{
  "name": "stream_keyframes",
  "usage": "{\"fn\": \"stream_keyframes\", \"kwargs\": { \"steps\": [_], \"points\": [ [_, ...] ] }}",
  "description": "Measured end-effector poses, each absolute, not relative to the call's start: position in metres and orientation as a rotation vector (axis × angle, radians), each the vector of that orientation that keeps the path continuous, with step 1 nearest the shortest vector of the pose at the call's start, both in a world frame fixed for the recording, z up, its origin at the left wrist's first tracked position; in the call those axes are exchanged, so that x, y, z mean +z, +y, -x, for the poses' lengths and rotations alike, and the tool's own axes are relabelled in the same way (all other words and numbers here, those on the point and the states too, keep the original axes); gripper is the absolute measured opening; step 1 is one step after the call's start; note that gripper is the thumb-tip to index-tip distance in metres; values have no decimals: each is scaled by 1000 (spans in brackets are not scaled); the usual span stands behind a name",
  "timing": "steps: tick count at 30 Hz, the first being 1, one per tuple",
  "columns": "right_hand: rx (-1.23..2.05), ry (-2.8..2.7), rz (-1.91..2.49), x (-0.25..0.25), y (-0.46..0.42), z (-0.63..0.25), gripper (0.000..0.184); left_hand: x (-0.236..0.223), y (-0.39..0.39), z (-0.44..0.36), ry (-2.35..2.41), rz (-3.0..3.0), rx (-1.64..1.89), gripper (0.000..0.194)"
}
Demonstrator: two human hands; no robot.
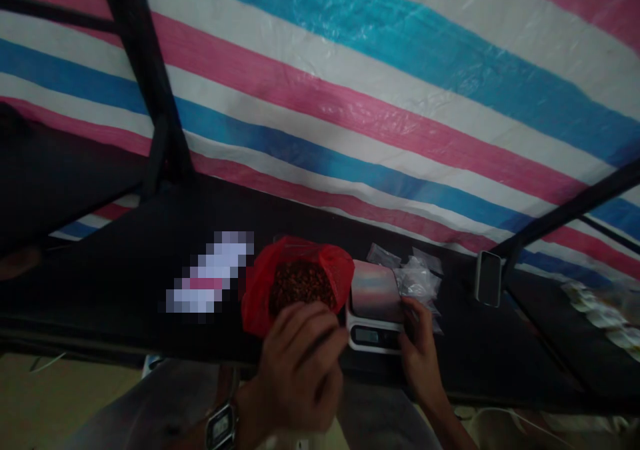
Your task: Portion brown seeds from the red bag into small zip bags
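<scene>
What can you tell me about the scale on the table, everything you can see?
The scale has a white body and a shiny, metal-looking plate with coloured reflections. Along its near edge, a dark panel holds a small display, its reading too blurred to make out. It lies flat on the black table between the red bag and some clear plastic bags. The right hand appears to touch its right edge.

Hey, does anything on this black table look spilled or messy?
I see no spill: the brown pieces sit inside the red bag. The clear plastic bags look a bit untidy, though, lying in a loose heap beside the scale.
</scene>
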State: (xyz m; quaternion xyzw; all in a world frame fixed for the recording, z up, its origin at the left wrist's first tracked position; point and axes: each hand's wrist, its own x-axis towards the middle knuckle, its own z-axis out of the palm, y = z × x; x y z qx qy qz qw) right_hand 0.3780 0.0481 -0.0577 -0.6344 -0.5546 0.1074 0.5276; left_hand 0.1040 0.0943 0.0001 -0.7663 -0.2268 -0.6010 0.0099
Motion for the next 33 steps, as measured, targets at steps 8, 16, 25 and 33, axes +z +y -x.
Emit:
{"fn": "stream_keyframes", "kwargs": {
  "steps": [8, 16, 25, 33],
  "points": [
    [-311, -1701, 1357, 29, 74, -307, 39, -2, 117, -85, -1489, 2343, -1287, 48],
    [88, -2653, 1561, 77, 163, -238, 61, -13, 133, -78, -1727, 2315, -994, 49],
    [-102, -2779, 1349, 55, 155, -278, 59, -15, 148, -62, -1877, 2444, -933, 67],
    [79, -2487, 1777, 57, 160, -273, 65, -12, 139, -59, -1880, 2643, -807, 81]
  ]
}}
